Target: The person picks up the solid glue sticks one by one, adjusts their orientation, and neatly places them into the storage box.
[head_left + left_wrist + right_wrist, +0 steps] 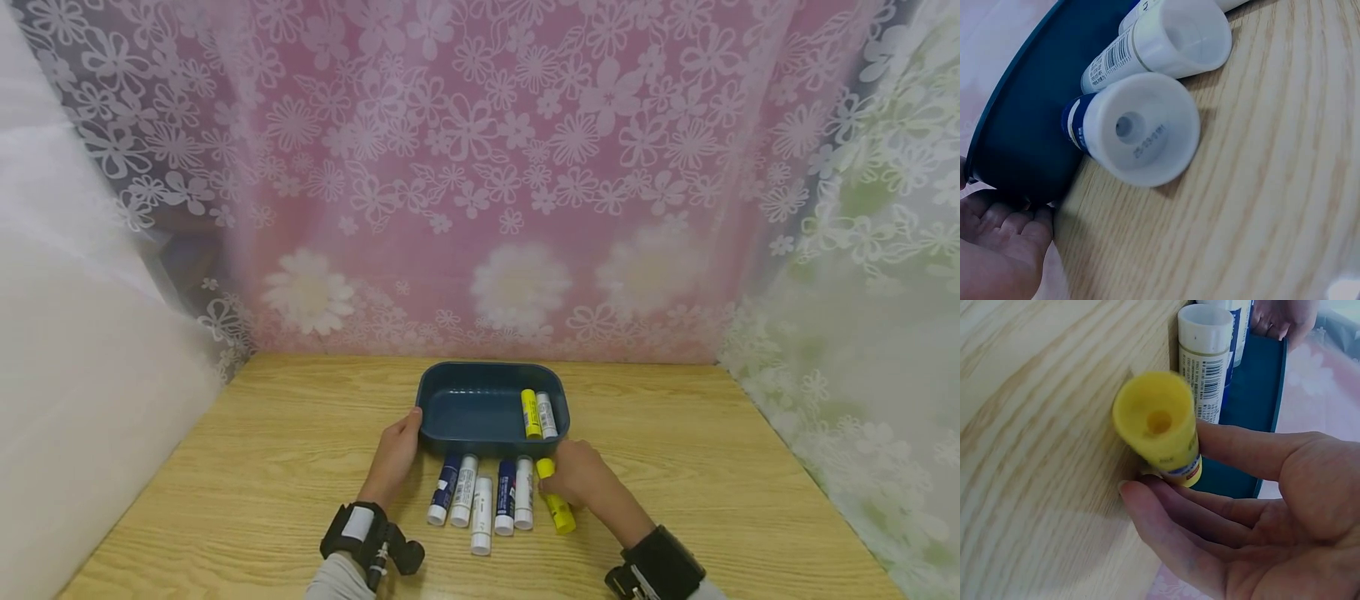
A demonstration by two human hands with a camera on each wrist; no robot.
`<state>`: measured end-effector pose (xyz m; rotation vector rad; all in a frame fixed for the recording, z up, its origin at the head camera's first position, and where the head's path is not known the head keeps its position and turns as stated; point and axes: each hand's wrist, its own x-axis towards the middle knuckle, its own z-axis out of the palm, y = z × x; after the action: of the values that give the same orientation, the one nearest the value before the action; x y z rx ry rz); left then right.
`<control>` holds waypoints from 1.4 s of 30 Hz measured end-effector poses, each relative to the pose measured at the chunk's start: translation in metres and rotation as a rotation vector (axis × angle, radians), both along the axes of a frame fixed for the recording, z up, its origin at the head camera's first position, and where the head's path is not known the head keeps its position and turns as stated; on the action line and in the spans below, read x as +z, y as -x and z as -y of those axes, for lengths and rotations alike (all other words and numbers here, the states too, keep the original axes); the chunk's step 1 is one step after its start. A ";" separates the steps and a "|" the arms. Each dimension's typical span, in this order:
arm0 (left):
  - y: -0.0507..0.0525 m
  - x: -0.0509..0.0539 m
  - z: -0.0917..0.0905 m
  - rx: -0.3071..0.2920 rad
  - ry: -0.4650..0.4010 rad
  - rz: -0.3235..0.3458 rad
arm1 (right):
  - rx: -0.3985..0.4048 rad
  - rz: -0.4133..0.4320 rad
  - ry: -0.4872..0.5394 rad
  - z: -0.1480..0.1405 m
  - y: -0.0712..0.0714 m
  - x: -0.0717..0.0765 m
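Note:
My left hand [397,450] grips the left end of a dark blue rectangular container [468,446], thumb at its rim and fingers low against its side in the left wrist view. By the container's front right corner, my right hand [583,473] pinches a yellow glue stick [1157,419] between thumb and fingers. Inside the container, at the right, a yellow glue stick [530,414] and a white glue stick [546,415] lie side by side. In front of it are a blue glue stick [444,490], a white glue stick [1160,40] and several more.
The wooden table [315,417] reaches back to a pink flowered curtain [480,192]. A pale curtain [97,275] hangs at the left and a flowered one [870,333] at the right. One white glue stick [482,517] lies nearer to me than the others.

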<state>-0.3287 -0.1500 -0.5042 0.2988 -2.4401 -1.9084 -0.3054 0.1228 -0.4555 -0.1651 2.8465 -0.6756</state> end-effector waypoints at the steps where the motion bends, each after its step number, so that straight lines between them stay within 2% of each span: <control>1: 0.000 0.000 0.000 0.000 -0.001 -0.001 | 0.000 -0.005 0.001 0.000 0.000 0.000; 15: 0.000 0.002 -0.001 0.005 -0.015 0.010 | 0.000 -0.071 -0.041 0.000 -0.001 0.000; 26: 0.000 0.001 0.000 0.007 -0.022 0.002 | -0.011 -0.046 -0.021 0.003 -0.002 0.001; 42: -0.001 0.002 -0.001 0.005 -0.030 0.006 | -0.004 -0.038 -0.053 0.004 -0.001 -0.001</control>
<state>-0.3279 -0.1485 -0.5025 0.3124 -2.4145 -1.9460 -0.3047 0.1193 -0.4562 -0.1656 2.8981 -0.6027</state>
